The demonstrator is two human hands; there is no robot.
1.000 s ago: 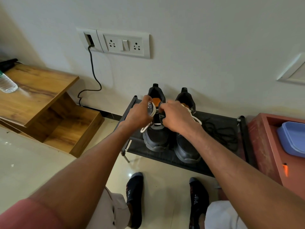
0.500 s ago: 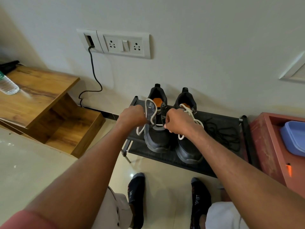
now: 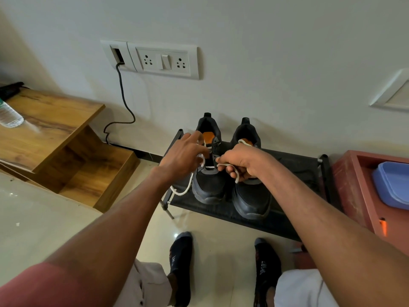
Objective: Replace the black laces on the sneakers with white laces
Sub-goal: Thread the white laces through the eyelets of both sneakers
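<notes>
**White lace going into the left sneaker**

Both black sneakers stand side by side on the shoe rack (image 3: 296,165); my right hand (image 3: 241,161) pinches the white lace (image 3: 183,189) above the left sneaker (image 3: 210,185); my left hand (image 3: 183,156) spreads its fingers wide, touching the lace; a blue tub (image 3: 391,185) sits inside the red crate (image 3: 352,185); the right sneaker (image 3: 252,196) is partly laced.

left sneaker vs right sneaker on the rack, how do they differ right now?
The left sneaker has its white lace partly threaded, one end trailing off the rack; the right sneaker shows only a bit of white lace at its collar, the rest hidden. The left sits farther back. The left hand is spread open; the right hand pinches the lace. Both sneakers are black, toes toward the person.
</notes>
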